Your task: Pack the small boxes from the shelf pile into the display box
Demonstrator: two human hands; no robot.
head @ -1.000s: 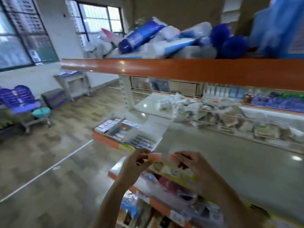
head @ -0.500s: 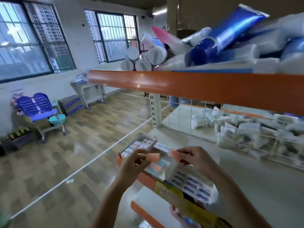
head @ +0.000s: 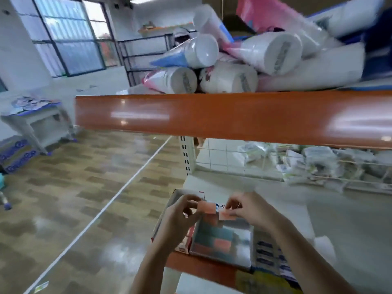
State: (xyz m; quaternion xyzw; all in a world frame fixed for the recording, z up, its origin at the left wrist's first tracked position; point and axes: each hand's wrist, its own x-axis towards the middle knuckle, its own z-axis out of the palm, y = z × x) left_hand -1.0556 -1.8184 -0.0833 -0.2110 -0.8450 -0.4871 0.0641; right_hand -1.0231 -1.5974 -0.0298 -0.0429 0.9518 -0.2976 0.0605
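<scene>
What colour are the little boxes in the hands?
Orange-pink small boxes, seen in the head view.

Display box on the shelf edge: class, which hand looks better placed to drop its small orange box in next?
Probably the right hand: its small orange box hangs above the display box opening, while the left hand holds its box nearer the rear edge.

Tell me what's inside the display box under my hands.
The display box holds small boxes, orange and teal, lying flat. Blur hides their count. The left hand and right hand, each pinching an orange box, cover its far end.
</scene>
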